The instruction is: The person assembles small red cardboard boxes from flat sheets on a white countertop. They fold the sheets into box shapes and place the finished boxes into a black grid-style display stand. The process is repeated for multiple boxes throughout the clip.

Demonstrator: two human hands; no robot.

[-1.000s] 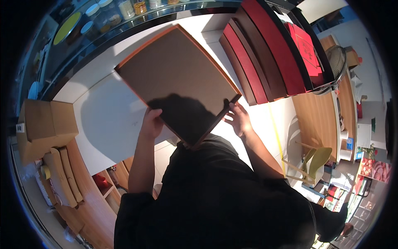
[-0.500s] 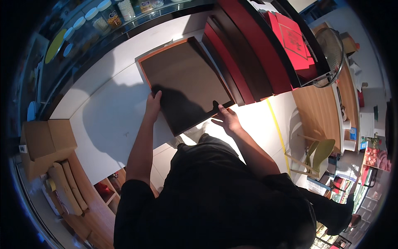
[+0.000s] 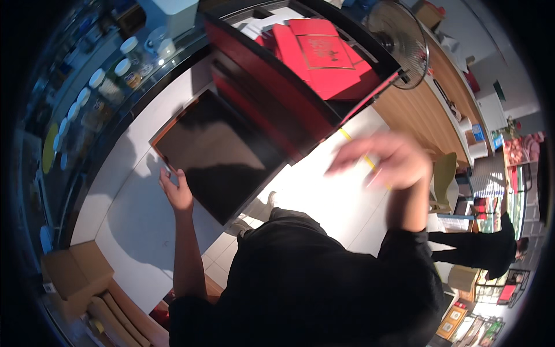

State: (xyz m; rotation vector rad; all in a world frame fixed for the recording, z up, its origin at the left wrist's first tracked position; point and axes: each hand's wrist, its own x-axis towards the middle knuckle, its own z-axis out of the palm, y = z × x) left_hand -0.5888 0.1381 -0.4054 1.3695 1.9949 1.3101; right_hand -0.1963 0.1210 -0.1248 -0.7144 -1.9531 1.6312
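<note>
A flat, dark rectangular box or tray [image 3: 222, 156] with an orange-brown rim lies on the white counter in front of me. My left hand [image 3: 177, 191] is at its left edge, fingers apart; whether the fingertips touch the rim is unclear. Lifted off to the right, my right hand [image 3: 393, 159] is smeared by motion above the bright floor, and nothing can be made out in it. Against the tray's right side stands a tall dark-red and black box [image 3: 272, 87]. Red printed packets [image 3: 324, 58] lie in the open compartment beyond that box.
A wire-caged fan [image 3: 399, 43] stands beyond the packets. Lidded jars [image 3: 104, 84] line the glass case at upper left. Cardboard boxes [image 3: 78, 269] sit at lower left. A green chair [image 3: 444, 179] is on the right, and another person [image 3: 485, 246] in black stands farther off.
My right hand has left the tray's near right corner and swung right. My left hand has loosened from the left edge. The view has shifted, bringing the red packets nearer the middle.
</note>
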